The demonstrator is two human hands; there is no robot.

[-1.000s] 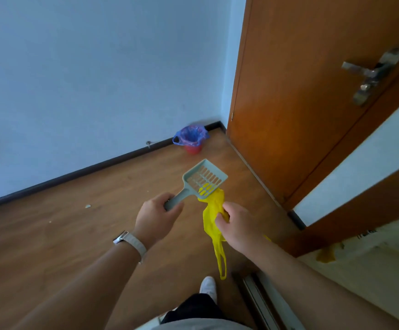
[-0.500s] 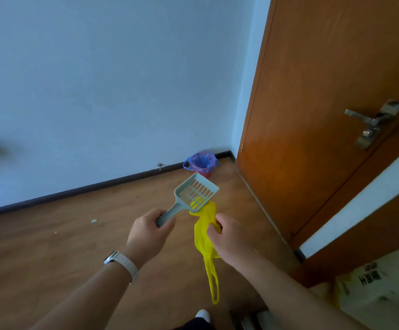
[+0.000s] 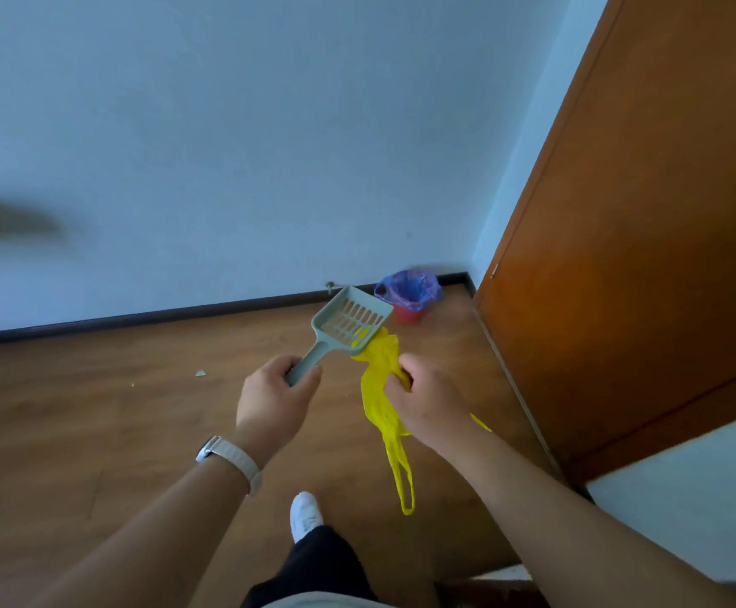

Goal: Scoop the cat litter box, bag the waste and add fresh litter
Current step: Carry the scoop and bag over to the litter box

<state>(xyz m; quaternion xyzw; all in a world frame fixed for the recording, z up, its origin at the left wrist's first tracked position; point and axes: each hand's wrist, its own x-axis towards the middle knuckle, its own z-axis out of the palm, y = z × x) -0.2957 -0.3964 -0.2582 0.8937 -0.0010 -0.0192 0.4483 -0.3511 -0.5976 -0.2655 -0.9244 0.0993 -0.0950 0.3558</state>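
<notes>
Two hands are out in front above the wooden floor (image 3: 94,432). The left hand (image 3: 274,401) is wrapped tight around the handle of one grey-green scoop (image 3: 344,326), its slotted head tilted up and away. The right hand (image 3: 427,397) is clenched on one crumpled yellow bag (image 3: 379,388), whose top touches the scoop's edge and whose loop handle dangles below. One small red bin (image 3: 410,296) with a blue liner stands in the corner beside the brown door (image 3: 642,212). One white shoe (image 3: 306,515) shows below.
</notes>
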